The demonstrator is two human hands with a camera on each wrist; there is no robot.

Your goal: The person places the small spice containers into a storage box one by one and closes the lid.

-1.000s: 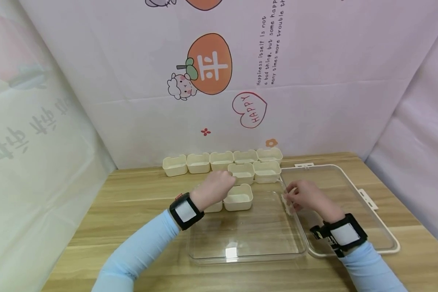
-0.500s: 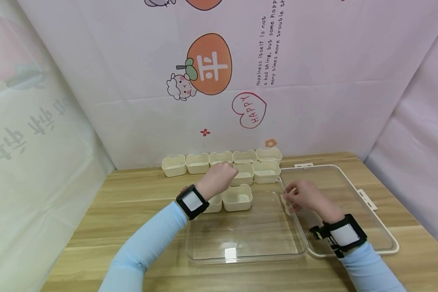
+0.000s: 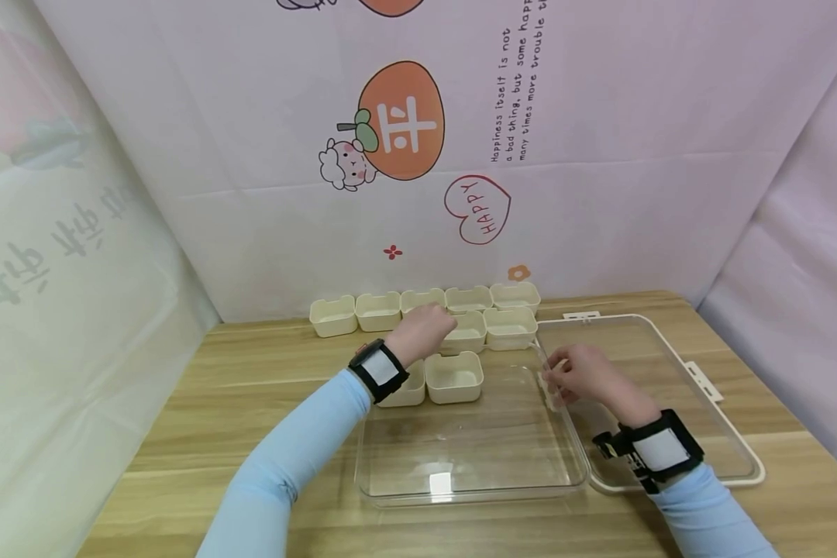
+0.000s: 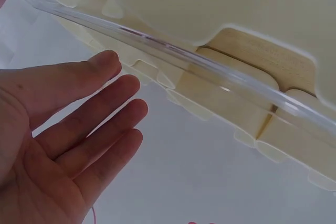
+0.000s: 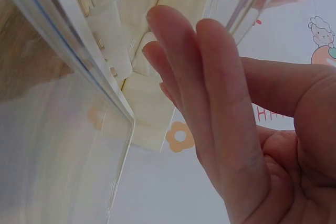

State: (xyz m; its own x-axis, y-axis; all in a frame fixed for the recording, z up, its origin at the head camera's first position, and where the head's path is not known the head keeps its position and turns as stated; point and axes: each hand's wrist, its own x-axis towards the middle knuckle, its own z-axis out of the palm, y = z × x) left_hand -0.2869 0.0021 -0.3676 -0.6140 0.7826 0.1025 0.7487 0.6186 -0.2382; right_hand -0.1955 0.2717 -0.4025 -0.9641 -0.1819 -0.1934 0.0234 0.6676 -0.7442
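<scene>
Left hand (image 3: 421, 335): loosely spread, fingers slightly bent, gap between thumb tip and fingers, nothing held; left wrist view has a clear rim just past the fingertips, cups beyond it.
Left hand position: over the back-left of the clear box (image 3: 488, 494), near the cups.
Right hand (image 3: 586, 378): at the right rim of the clear box; fingers long and nearly straight, thumb partly behind them; rim runs out of sight there, so can't tell if it's gripped or just touched.
White latch (image 3: 549, 391): by right fingertips, seen at the box's right side.
Clear box: on tabletop between the hands, see-through, open top.
Front cups (image 3: 455, 378): two cream cups, side by side in the box at back left; left one partly hidden by left wrist.
Middle cups (image 3: 510, 328): two visible, cream, side by side, apparently behind the box; left one partly covered by left hand.
Back cups (image 3: 379, 312): row of five, cream, close together near the cloth; third partly behind left hand.
Lid (image 3: 669, 372): clear panel, white edge, flat right of the box; contact with the box unclear.
Wrist bands (image 3: 379, 370): black, white patch, one per wrist.
Sleeves (image 3: 321, 434): light blue.
Tabletop (image 3: 251, 380): wood grain.
Cloth (image 3: 600, 155): white, printed orange fruit, sheep, "HAPPY" heart.
</scene>
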